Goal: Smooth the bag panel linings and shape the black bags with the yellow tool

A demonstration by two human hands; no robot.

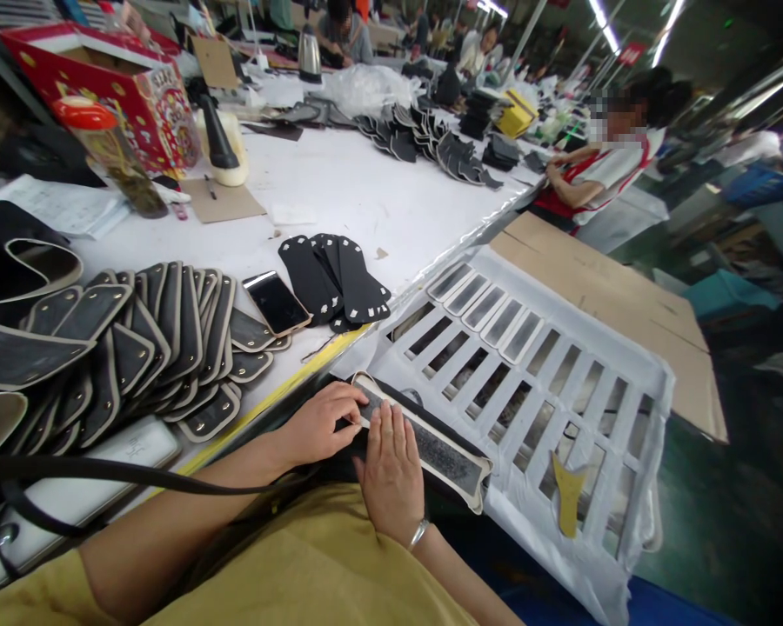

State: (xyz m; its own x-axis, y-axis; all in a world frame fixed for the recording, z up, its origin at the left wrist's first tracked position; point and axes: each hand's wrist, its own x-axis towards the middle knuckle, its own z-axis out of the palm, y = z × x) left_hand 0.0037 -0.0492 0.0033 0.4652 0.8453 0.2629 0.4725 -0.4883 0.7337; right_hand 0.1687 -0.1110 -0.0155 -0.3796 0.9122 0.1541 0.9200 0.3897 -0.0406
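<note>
A long dark grey strip with a pale edging (453, 459) lies slantwise in front of me on a black surface, between the table edge and the white slatted rack. My left hand (323, 422) has its fingers curled and pinches the strip's pale edge near its far left end. Flat on the strip, with fingers together and stretched out, rests my right hand (391, 469). It covers part of the strip's near side. A yellow flat tool with a forked end (567, 494) lies on the slatted rack (522, 522) to the right.
Several dark edged pieces with studs (163, 339) are heaped on the left of the white table (339, 191). A phone (277, 302) and black cut pieces (332, 274) lie near its edge. Small strips (486, 309) sit on the rack. A co-worker (600, 165) sits at the far right.
</note>
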